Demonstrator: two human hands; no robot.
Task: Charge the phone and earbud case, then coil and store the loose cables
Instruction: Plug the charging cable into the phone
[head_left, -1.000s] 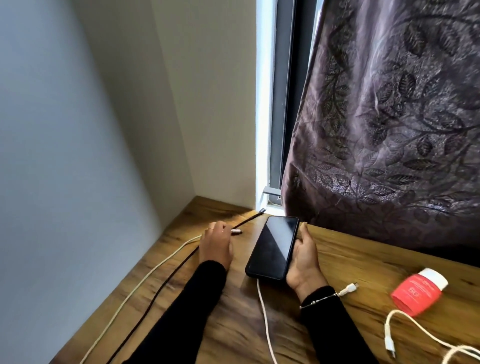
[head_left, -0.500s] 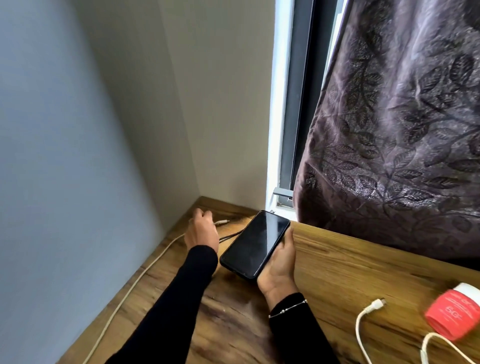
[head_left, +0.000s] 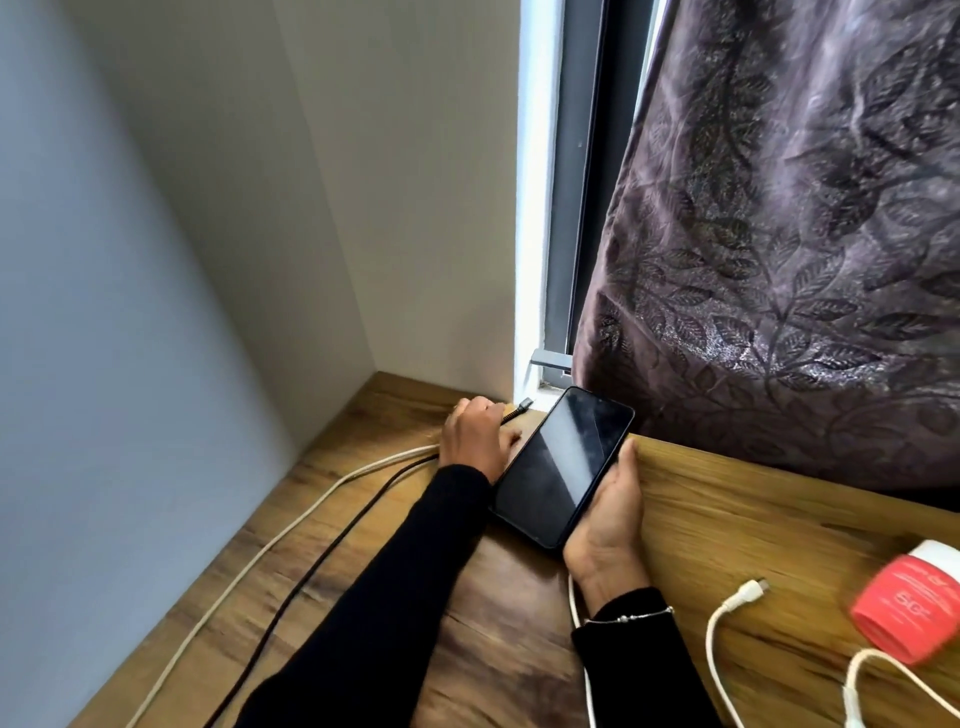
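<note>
A black phone (head_left: 563, 467) with a dark screen is tilted above the wooden desk (head_left: 727, 519). My right hand (head_left: 608, 525) holds it from below, thumb on its right edge. Just left of the phone, my left hand (head_left: 475, 436) grips a black braided cable (head_left: 322, 551); its metal plug (head_left: 522, 406) sticks out past my fingers toward the window corner. A white cable (head_left: 270, 540) runs alongside the black one and ends under my left hand. No earbud case is in view.
At the right lie another white cable with a plug (head_left: 748, 592) and a coral tub with a white cap (head_left: 914, 605). A dark leaf-patterned curtain (head_left: 779, 260) hangs over the desk's back edge. Walls close in at the left and back.
My right hand has lifted the phone and tilted it. My left hand held the white cable's plug before; now the black braided plug pokes out of it.
</note>
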